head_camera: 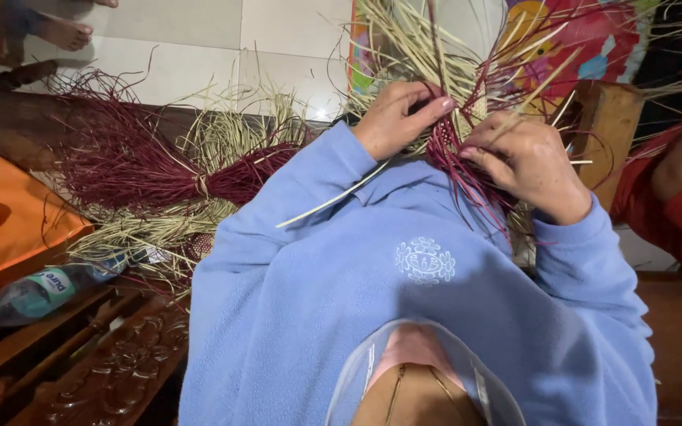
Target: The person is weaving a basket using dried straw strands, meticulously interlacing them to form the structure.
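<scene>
Right now the left hand (398,117) pinches pale straw strands (404,47) and the right hand (526,162) pinches dark red strands (455,154) of the half-woven piece held up near the chest. Down at the left, a clear plastic bottle (37,293) with a blue cap and a green-and-white label lies beside an orange bag (9,213). A bundle of red and pale straw (159,177) lies between them and the blue sleeve (278,205).

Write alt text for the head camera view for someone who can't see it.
A person in a light blue fleece works pale and dark red straw strands with the left hand and right hand. Bundles of red and pale straw, a plastic bottle and an orange bag lie to one side.
</scene>
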